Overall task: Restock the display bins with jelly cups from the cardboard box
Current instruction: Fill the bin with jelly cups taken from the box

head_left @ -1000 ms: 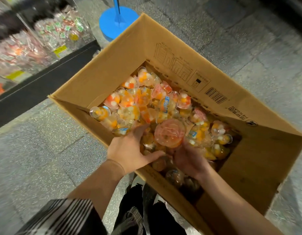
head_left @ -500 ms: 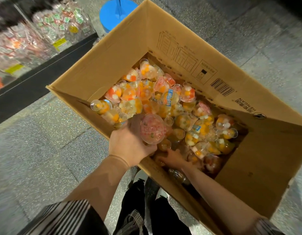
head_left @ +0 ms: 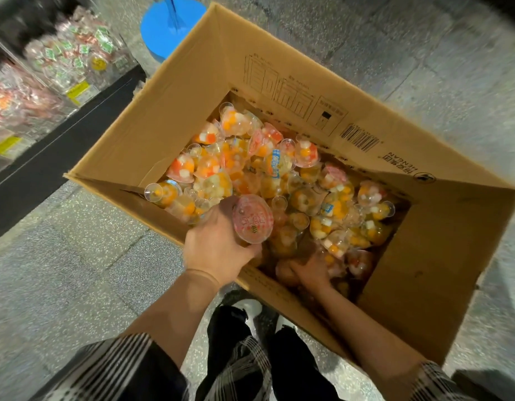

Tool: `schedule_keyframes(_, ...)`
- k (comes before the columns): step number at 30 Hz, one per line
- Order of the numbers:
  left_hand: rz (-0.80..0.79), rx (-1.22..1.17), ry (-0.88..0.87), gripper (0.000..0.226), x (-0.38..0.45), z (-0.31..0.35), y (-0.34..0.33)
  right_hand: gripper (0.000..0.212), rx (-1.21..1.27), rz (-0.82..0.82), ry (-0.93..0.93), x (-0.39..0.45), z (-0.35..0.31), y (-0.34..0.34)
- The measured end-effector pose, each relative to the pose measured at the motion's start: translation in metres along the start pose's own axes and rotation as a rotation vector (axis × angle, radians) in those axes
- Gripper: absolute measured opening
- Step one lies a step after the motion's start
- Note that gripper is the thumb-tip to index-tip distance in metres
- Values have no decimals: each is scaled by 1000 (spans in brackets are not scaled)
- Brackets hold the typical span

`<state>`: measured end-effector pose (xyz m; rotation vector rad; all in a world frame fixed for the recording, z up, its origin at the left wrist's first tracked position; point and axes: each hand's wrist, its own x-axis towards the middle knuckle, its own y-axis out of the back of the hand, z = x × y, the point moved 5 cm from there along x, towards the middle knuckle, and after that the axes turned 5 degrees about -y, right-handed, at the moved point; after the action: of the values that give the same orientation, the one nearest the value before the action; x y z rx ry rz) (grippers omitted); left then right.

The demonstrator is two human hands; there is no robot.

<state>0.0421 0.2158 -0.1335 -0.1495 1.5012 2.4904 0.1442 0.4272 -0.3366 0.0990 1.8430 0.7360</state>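
Scooping jelly cups out of the cardboard box [head_left: 163, 117]

Left hand [head_left: 218, 250] grips a pink-lidded jelly cup [head_left: 252, 219]; right hand [head_left: 309, 272], beside it, digs in, grip hidden. Best gather few, lift level toward display bins [head_left: 62, 62] far left.

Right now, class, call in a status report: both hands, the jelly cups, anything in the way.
Left hand grips pink-lidded jelly cup. Right hand down among loose cups in cardboard box, grip unclear. Display bins far left; nothing blocking.
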Motion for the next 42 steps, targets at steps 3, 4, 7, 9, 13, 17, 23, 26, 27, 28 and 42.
schedule_keyframes(3, -7, -36, 5, 80, -1, 2, 1, 44, 39, 68, -10, -22, 8, 32)
schedule_keyframes(4, -37, -27, 15, 81, 0, 2, 1, 37, 57, 54, -26, -30, 9, 40)
schedule_keyframes(7, -159, -19, 32, 84, 2, 2, -2, 30, 348, 57, -189, -66, 13, 65)
schedule_keyframes(9, -168, -66, 15, 85, -3, 1, -2, 31, 815, -33, -251, -100, 12, 73)
schedule_keyframes(13, -118, -382, 76, 75, -19, 9, 3, 36, 1514, -187, -154, -175, -1, 95)
schedule_keyframes(17, -131, -761, 4, 65, -46, 66, 11, 34, 1858, -270, 136, -246, -2, 123)
schedule_keyframes(23, -291, -1023, -352, 60, -125, 194, 17, 34, 2111, -144, 395, -344, 61, 154)
schedule_keyframes(26, -429, -1141, -443, 62, -184, 246, 12, 47, 2206, -24, 547, -397, 112, 161)
schedule_keyframes(27, -467, -1169, -476, 63, -206, 262, 10, 50, 2220, 21, 583, -414, 131, 161)
schedule_keyframes(28, -515, -1193, -504, 64, -230, 278, 6, 53, 2237, 65, 617, -432, 150, 159)
schedule_keyframes(42, -1477, -1020, -917, 88, -675, 284, -31, 19, 2472, 1099, 364, -666, 469, -31)
